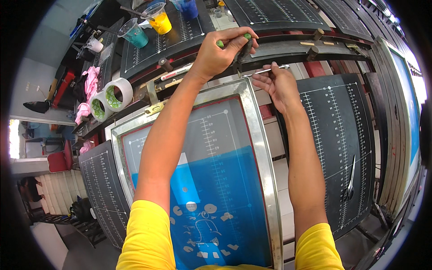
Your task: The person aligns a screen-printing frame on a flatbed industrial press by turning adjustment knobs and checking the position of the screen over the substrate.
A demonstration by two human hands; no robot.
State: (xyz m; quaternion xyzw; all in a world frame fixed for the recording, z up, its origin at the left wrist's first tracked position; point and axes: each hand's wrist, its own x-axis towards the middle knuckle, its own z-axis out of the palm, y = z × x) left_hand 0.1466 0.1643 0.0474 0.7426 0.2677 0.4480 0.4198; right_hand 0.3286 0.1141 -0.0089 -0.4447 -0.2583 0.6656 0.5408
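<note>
My left hand point(219, 53) grips a pair of green-handled pliers point(243, 53), jaws pointing down at the far edge of a silver screen-printing frame point(266, 155). Whether the jaws clamp anything is too small to tell. Beside them, my right hand point(280, 89) holds a slim shiny metal wrench point(283, 67) between thumb and fingers, its shaft reaching toward the plier tips. The frame lies below my arms; its mesh point(234, 180) is mostly blue, with pale stencil shapes toward me. A metal clamp point(155, 108) sits at the frame's far left corner.
Black ruled boards point(335, 117) flank the frame. Beyond the far rail stand plastic cups of yellow ink point(162, 23) and teal ink point(137, 38). Tape rolls point(118, 93), a white marker point(176, 72) and pink cloth point(91, 77) lie at left. Scissors point(350, 182) rest on the right board.
</note>
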